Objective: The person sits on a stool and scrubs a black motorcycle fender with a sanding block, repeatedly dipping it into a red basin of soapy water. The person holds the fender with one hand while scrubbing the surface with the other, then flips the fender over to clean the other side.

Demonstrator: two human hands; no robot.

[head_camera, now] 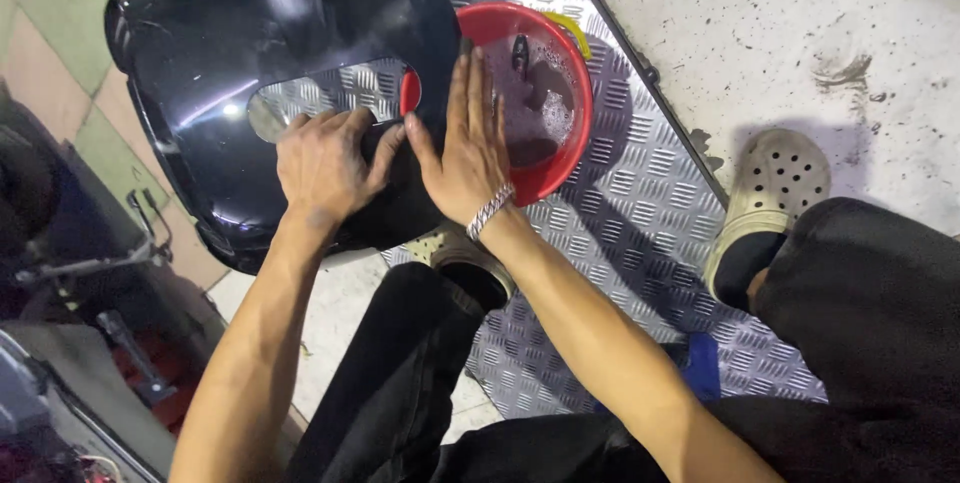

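Observation:
A glossy black plastic body panel (250, 33) with an oval cut-out rests over a metal tread plate (640, 213). My left hand (325, 163) presses on the panel's lower edge, fingers curled over the rim of the cut-out. My right hand (468, 148), with a silver chain bracelet on the wrist, lies flat with fingers stretched on the panel's right edge. A red basin (570, 133) of soapy water sits just beyond that hand, partly under the panel, with a small dark object in it.
My feet in beige perforated clogs (770, 188) stand on the tread plate, legs in black trousers. A concrete floor (800, 23) lies to the right, tiled floor (50, 43) to the left. Dark machine parts (90, 273) fill the lower left.

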